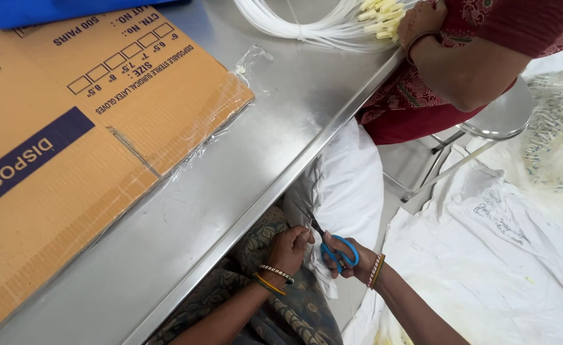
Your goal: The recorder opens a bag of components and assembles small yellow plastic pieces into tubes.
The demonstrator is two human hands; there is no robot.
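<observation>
Below the bench (230,191): right hand (352,259) clenched around blue scissors (339,251), left hand (289,246) pinching white bag (348,185).

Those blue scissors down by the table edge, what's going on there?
The person's right hand holds blue-handled scissors, blades pointing up at a white plastic bag that hangs below the steel table. The left hand pinches the bag just beside the blades. On the table lies a flattened cardboard carton. Further along, a co-worker's hand handles a bundle of white tubing.
</observation>
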